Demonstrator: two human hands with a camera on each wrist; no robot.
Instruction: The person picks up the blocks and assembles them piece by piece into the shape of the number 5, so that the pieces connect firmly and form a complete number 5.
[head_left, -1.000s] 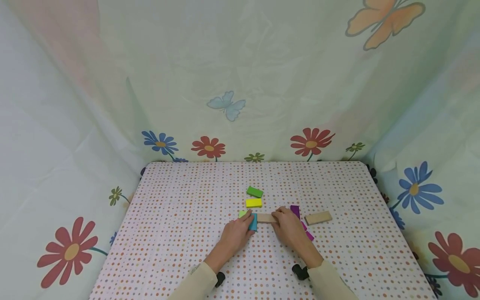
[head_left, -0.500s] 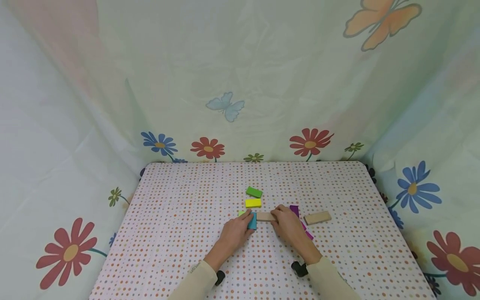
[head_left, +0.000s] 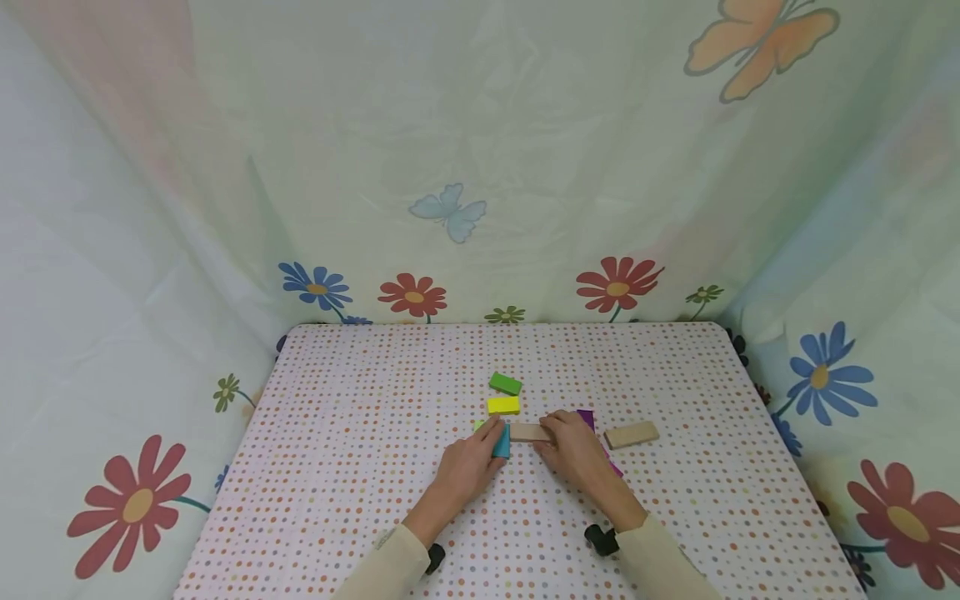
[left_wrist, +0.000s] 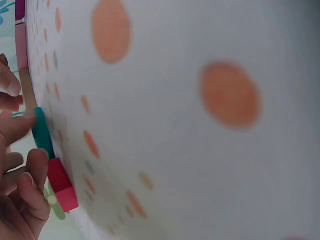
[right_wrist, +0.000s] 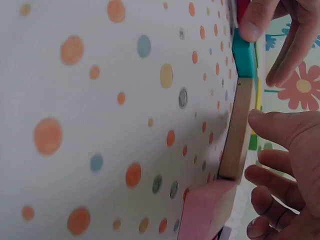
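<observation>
In the head view my left hand (head_left: 465, 468) holds a teal block (head_left: 501, 445), thumb on the near side and fingers reaching past it. A plain wooden block (head_left: 527, 432) meets the teal one end to end. My right hand (head_left: 576, 452) pinches this wooden block near its right end; its thumb (right_wrist: 265, 125) touches the upper edge in the right wrist view. A pink block (right_wrist: 205, 212) adjoins the wooden block's other end. Beyond the teal block, a red block (left_wrist: 62, 185) shows in the left wrist view, mostly covered by my left hand from above.
Yellow (head_left: 503, 406) and green (head_left: 506, 383) blocks lie behind the row. A purple block (head_left: 587, 418) and a magenta block (head_left: 616, 469) peek out around my right hand. Another wooden block (head_left: 632, 434) lies farther right on the dotted tabletop (head_left: 360, 417).
My right thumb has slid slightly left along the near side of the wooden block. The left hand stays on the teal block, and the whole head view has drifted a little.
</observation>
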